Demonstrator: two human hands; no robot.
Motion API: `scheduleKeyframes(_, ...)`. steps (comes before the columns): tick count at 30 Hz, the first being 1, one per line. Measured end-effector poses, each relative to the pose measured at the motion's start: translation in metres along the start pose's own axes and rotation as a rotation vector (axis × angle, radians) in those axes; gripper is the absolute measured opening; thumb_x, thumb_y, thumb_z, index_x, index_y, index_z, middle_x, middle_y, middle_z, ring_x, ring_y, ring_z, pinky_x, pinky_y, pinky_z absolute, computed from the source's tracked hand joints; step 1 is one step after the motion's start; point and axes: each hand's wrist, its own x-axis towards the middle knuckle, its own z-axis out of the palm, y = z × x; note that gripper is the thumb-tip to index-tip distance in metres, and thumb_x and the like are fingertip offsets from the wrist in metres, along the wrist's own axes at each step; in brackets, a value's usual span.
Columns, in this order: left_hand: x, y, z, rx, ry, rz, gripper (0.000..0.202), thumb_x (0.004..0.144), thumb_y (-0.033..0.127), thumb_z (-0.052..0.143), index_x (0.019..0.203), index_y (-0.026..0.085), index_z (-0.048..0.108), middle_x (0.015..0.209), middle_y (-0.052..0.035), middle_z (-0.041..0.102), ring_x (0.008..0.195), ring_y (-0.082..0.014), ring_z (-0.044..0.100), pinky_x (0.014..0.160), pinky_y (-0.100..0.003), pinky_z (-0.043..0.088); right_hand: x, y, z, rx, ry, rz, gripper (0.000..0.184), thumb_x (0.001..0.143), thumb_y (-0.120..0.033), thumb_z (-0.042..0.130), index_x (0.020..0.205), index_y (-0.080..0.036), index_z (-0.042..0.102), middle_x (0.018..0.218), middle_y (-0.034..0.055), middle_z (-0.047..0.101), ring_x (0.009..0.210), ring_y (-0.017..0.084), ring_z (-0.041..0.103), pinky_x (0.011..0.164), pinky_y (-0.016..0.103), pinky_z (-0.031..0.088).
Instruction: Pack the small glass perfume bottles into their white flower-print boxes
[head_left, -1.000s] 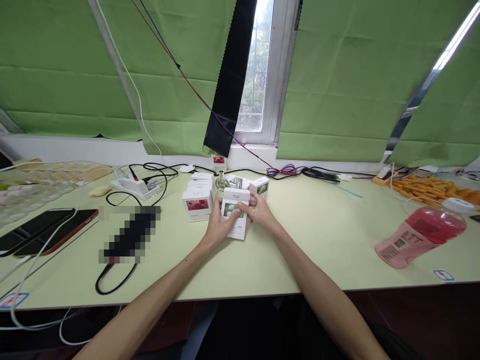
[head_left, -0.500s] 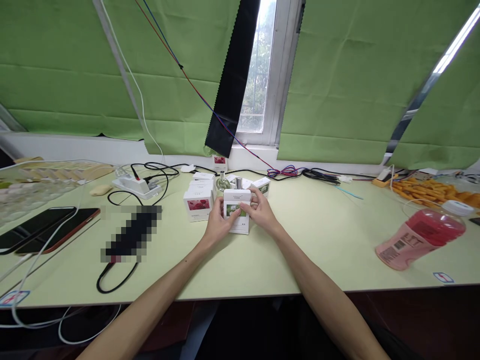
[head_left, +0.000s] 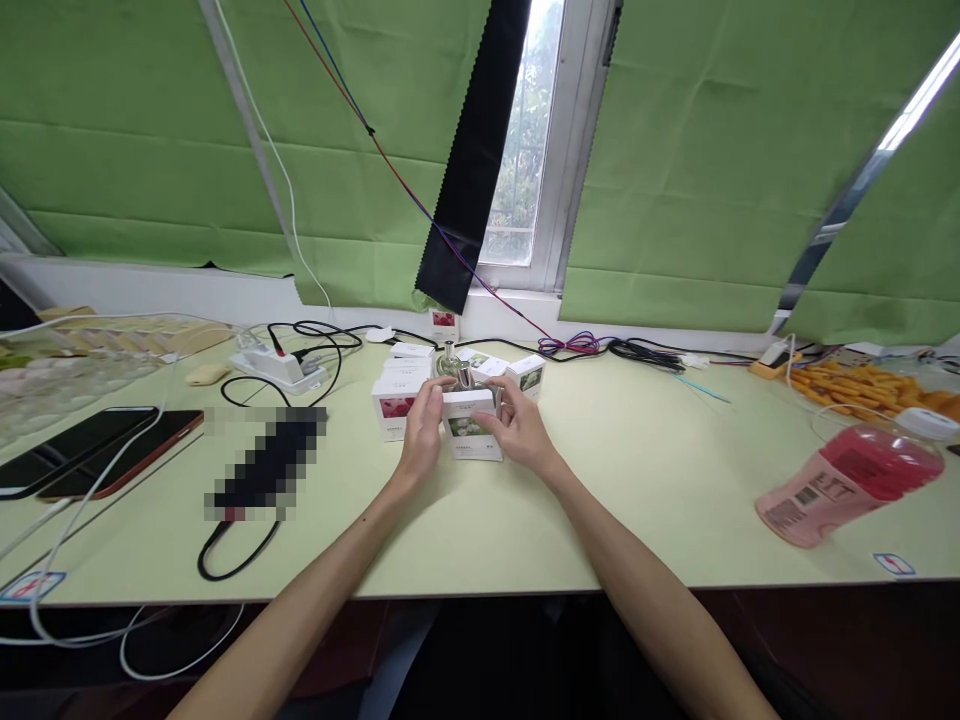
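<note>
A white perfume box (head_left: 473,446) with a green and white flower picture stands on the table between my hands. My right hand (head_left: 523,428) grips its right side, thumb across the front and fingers at the upper back edge. Against its left side is my left hand (head_left: 422,430), thumb along the edge; its fingertips reach behind the box and are partly hidden. Just behind the box top shows a silver bottle cap (head_left: 466,377), slightly tilted, close to my left fingertips. Farther back stands a clear glass perfume bottle (head_left: 450,362). White boxes with a red flower picture (head_left: 394,415) stand left.
Another green-pictured box (head_left: 527,375) lies behind my right hand. Left are a power strip (head_left: 281,370), black cables and phones (head_left: 120,460). A pink drink bottle (head_left: 832,490) leans at right, near a heap of orange pieces (head_left: 847,385). Cables (head_left: 645,352) run along the wall.
The box now sits lower and more upright, its top edge turned into view. My left thumb has moved off its front to the left side. The silver cap behind has shifted left and tilted.
</note>
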Motion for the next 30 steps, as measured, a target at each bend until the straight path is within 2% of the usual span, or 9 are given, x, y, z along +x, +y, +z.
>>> scheduleKeyframes(3,0.001,0.0,-0.001,-0.006,0.022,0.075,0.051,0.095,0.067,0.042,0.111,0.023,0.063,0.113,-0.0074,0.067,0.104,-0.0247,0.063,0.089,-0.035,0.051,-0.002,-0.004,0.001,-0.093,-0.007,-0.039,0.041,0.085,-0.037,0.067,0.123,-0.024,0.058,0.064,-0.0076,0.043,0.052,0.011,0.038,0.054,0.023,0.033)
scheduleKeyframes(7,-0.002,0.005,-0.002,0.124,0.08,0.179,0.045,0.094,0.064,0.047,0.101,0.022,0.062,0.096,-0.0049,0.067,0.094,-0.0228,0.062,0.085,-0.033,0.051,-0.004,-0.006,0.003,-0.152,-0.035,-0.092,0.041,0.086,-0.035,0.065,0.124,-0.024,0.058,0.066,-0.0062,0.047,0.055,0.013,0.042,0.058,0.025,0.037)
scheduleKeyframes(14,-0.004,0.006,0.0,0.163,0.159,0.267,0.028,0.094,0.049,0.057,0.097,0.021,0.061,0.091,-0.0029,0.066,0.086,-0.0178,0.063,0.081,-0.03,0.052,-0.006,-0.007,0.006,-0.178,-0.059,-0.134,0.039,0.087,-0.034,0.064,0.125,-0.024,0.059,0.071,-0.0036,0.053,0.059,0.014,0.047,0.062,0.025,0.041)
scheduleKeyframes(21,0.002,-0.001,-0.001,0.151,0.192,0.449,0.016,0.092,0.036,0.063,0.09,0.02,0.061,0.083,-0.0006,0.062,0.076,-0.0136,0.06,0.072,-0.027,0.05,-0.005,-0.002,0.007,-0.163,-0.063,-0.204,0.039,0.087,-0.029,0.065,0.125,-0.02,0.059,0.078,-0.0024,0.057,0.059,0.012,0.046,0.063,0.025,0.042)
scheduleKeyframes(30,0.002,-0.001,-0.004,0.23,0.224,0.504,0.014,0.091,0.032,0.063,0.086,0.02,0.061,0.082,-0.0007,0.062,0.075,-0.0137,0.058,0.07,-0.027,0.048,-0.005,-0.003,0.005,-0.192,-0.068,-0.233,0.04,0.088,-0.029,0.066,0.126,-0.021,0.058,0.08,-0.0017,0.058,0.062,0.013,0.048,0.063,0.026,0.041)
